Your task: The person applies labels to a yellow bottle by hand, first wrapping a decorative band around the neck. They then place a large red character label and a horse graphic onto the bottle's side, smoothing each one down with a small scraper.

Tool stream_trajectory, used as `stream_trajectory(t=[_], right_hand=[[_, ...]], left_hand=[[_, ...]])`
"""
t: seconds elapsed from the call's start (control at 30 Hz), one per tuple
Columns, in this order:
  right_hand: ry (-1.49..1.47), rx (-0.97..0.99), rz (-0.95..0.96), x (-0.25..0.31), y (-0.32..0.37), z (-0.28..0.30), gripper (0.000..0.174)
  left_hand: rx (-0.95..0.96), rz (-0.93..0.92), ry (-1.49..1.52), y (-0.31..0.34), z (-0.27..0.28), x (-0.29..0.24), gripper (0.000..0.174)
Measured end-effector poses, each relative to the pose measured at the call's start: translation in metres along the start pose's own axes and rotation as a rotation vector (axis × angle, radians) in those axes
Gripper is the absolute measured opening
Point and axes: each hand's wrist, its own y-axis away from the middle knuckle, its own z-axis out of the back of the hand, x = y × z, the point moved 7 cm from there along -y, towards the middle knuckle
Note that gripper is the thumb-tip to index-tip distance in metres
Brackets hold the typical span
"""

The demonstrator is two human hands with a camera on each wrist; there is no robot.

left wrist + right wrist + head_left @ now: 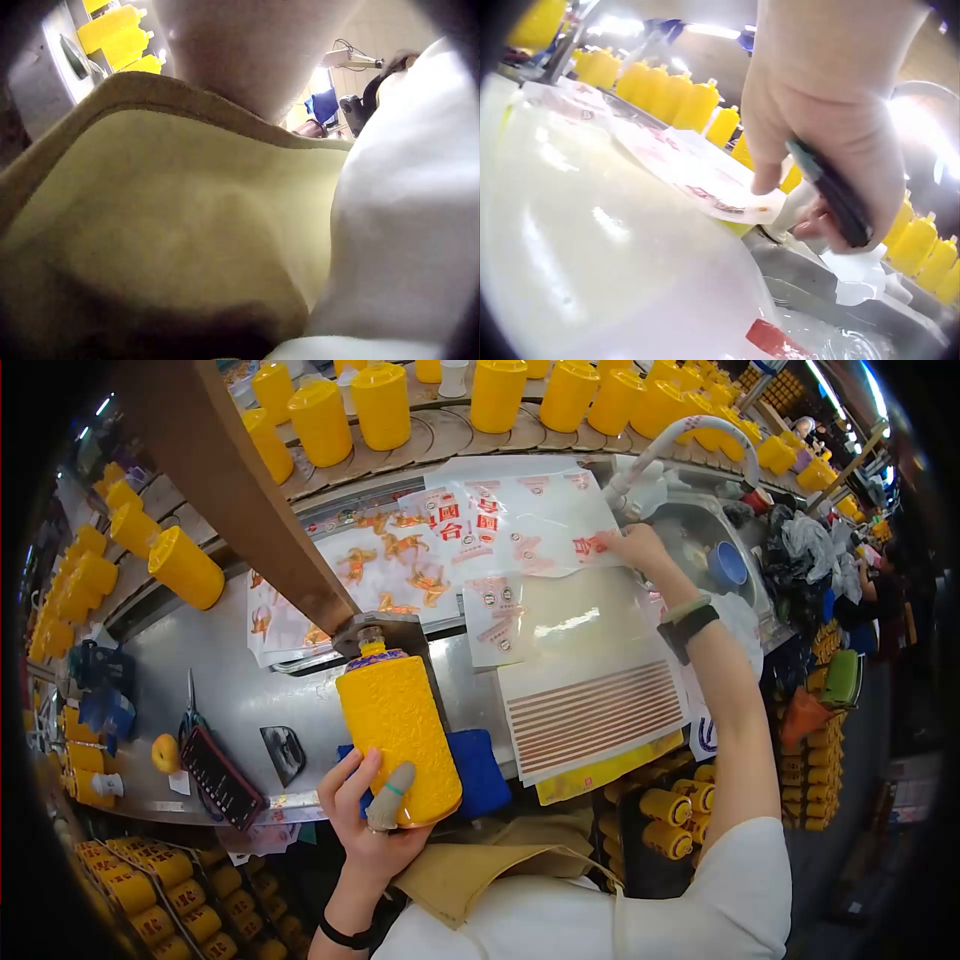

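Note:
My left hand [375,810] grips a yellow embossed bottle [395,730] low on its body, a grey finger cot with a green band on one digit. The bottle tilts, its clear neck right at a dark bracket [380,632] on the brown post. In the right wrist view, a dark flat tool with a teal edge [832,196] sits in my right hand [829,142], fingers curled about it. That hand's fingertips are at the corner of a white decal sheet [545,510] with red characters. The left wrist view shows mostly the tan apron [172,217].
A curved conveyor [440,430] carries several yellow bottles behind the bench. At right is a sink [690,510] with a blue bowl [727,565]. Sheets with gold figures [400,550] and a brown-striped sheet [590,710] lie ahead. Scissors [191,705] and a blue cloth [480,770] are nearby.

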Motion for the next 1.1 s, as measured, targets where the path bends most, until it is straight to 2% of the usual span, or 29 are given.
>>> stream_trajectory(t=[0.03,0.07,0.1,0.13,0.17,0.23,0.27,0.3,0.33,0.37,0.4,0.43,0.5,0.53,0.6,0.77,0.8,0.83,0.9,0.93,1.0,1.07,1.1], right_hand=[[-0.100,0.061,-0.043,-0.011,-0.005,-0.013,0.046],[-0.102,0.061,-0.042,-0.019,-0.008,-0.017,0.046],[-0.132,-0.054,-0.019,-0.023,-0.008,-0.011,0.044],[-0.161,-0.167,0.005,-0.027,-0.009,-0.006,0.043],[-0.162,-0.165,0.005,-0.024,-0.005,-0.002,0.043],[-0.152,-0.335,0.051,-0.004,0.019,0.030,0.040],[-0.152,-0.369,0.111,0.009,0.030,0.040,0.036],[-0.120,-0.425,0.227,0.030,0.047,0.052,0.033],[-0.096,-0.473,0.345,0.052,0.068,0.062,0.030],[-0.118,-0.458,0.451,0.078,0.090,0.069,0.024],[-0.145,-0.438,0.554,0.104,0.115,0.074,0.018],[-0.169,-0.409,0.560,0.123,0.134,0.076,0.018],[-0.243,-0.236,0.673,0.161,0.173,0.074,0.011],[-0.253,-0.221,0.676,0.172,0.187,0.073,0.011],[-0.330,-0.017,0.762,0.195,0.214,0.061,0.012],[-0.407,0.161,0.914,0.248,0.266,0.064,0.015],[-0.436,0.190,0.961,0.259,0.277,0.069,0.016],[-0.435,0.193,0.962,0.267,0.286,0.073,0.016],[-0.654,0.382,0.887,0.278,0.298,0.073,0.019],[-0.653,0.384,0.885,0.282,0.299,0.069,0.019],[-0.643,0.580,0.833,0.286,0.300,0.044,0.020],[-0.582,0.590,0.846,0.289,0.297,0.024,0.021],[-0.519,0.598,0.863,0.290,0.295,0.014,0.023]], left_hand=[[-0.002,-0.001,-0.002,0.000,0.000,-0.001,0.074],[-0.030,0.016,0.029,0.000,0.001,-0.001,0.064],[-0.058,0.034,0.059,-0.001,0.002,0.000,0.054],[-0.058,0.035,0.056,-0.001,0.002,0.000,0.054],[-0.054,0.018,0.059,-0.001,0.002,-0.001,0.060],[-0.050,0.002,0.061,-0.001,0.002,-0.001,0.066],[-0.048,0.045,0.121,0.001,0.000,0.003,0.081],[-0.045,0.093,0.174,0.003,-0.001,0.007,0.096],[-0.040,0.107,0.156,0.001,-0.002,0.006,0.096],[-0.057,0.182,0.222,-0.002,-0.002,0.009,0.106],[-0.074,0.263,0.283,-0.003,-0.002,0.012,0.116],[-0.037,0.297,0.329,-0.005,-0.003,0.013,0.122],[0.017,0.453,0.691,0.004,-0.024,0.028,0.120],[0.017,0.467,0.678,0.005,-0.024,0.031,0.120],[0.029,0.422,0.639,0.006,-0.023,0.032,0.114],[-0.024,0.328,0.590,0.001,-0.013,0.025,0.113],[-0.038,0.266,0.480,-0.005,-0.005,0.017,0.113],[-0.051,0.203,0.369,-0.008,0.001,0.012,0.114],[-0.041,0.197,0.377,-0.004,-0.001,0.015,0.114],[-0.006,0.208,0.407,-0.005,-0.003,0.017,0.119],[0.032,0.220,0.437,-0.010,0.000,0.021,0.125],[0.147,0.329,0.718,-0.016,0.001,0.023,0.120],[0.146,0.329,0.718,-0.018,0.000,0.024,0.120]])
